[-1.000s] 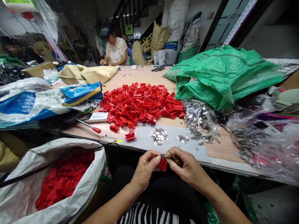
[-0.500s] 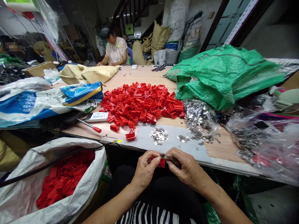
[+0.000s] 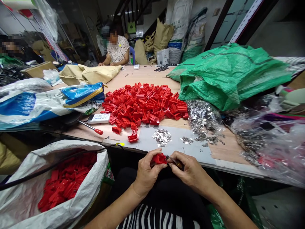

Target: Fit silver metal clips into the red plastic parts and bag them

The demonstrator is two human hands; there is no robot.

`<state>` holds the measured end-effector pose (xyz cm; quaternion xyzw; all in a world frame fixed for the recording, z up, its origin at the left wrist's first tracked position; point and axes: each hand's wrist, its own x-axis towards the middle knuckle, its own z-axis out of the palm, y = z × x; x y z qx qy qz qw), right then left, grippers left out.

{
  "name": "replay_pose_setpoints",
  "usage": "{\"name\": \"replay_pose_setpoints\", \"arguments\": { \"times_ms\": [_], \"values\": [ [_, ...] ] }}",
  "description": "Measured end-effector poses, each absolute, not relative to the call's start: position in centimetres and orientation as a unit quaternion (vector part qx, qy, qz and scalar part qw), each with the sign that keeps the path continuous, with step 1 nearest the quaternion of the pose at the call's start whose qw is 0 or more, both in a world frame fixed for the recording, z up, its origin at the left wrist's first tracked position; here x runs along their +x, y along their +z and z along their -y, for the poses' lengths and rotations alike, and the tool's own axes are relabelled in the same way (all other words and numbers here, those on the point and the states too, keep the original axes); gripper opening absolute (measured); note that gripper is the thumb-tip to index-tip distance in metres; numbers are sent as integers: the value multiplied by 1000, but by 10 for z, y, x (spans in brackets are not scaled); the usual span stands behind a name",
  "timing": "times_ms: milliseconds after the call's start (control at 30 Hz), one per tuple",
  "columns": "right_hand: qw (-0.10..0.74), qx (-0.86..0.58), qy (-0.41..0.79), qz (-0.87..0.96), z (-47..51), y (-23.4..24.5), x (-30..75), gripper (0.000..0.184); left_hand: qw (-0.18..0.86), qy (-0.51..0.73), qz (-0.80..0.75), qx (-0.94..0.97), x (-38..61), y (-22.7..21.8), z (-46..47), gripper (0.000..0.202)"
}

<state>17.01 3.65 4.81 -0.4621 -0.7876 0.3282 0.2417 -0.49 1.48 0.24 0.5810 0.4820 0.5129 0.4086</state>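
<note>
Between the thumb and fingers of my left hand (image 3: 148, 170) is a red plastic part (image 3: 159, 158), held just off the table's front edge. My right hand (image 3: 186, 167) is closed around a small hand tool (image 3: 176, 162) with a brownish handle and a thin dark tip. That tip points at the right end of the red part; whether it touches cannot be made out. Beyond my hands, a pile of small flat metal pieces (image 3: 162, 137) lies on a grey sheet (image 3: 146, 144). Behind it rises a large heap of red plastic parts (image 3: 145, 103).
A white sack (image 3: 19, 203) holding more red parts stands at lower left. A red-handled rod (image 3: 91, 128) lies near the table edge. A green woven bag (image 3: 228, 76) and clear bags of metal pieces (image 3: 205, 116) sit at right. A co-worker (image 3: 118, 49) sits across the table.
My left hand has turned the red part upward, so more of it shows above the thumb. The tool in my right hand has tilted down and stays close to the part's right end.
</note>
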Motion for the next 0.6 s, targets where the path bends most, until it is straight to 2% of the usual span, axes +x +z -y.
{"name": "replay_pose_setpoints", "arguments": {
  "times_ms": [133, 433, 600],
  "values": [
    [217, -470, 337, 786, -36, 49, 168, 14, 359, 522, -461, 621, -5, 2, -13, 36],
    [196, -479, 340, 785, -37, 50, 165, 12, 342, 522, -445, 642, -5, -3, -9, 39],
    [192, -478, 354, 781, -38, 50, 165, 11, 357, 522, -433, 642, -4, 0, -8, 33]
  ]
}}
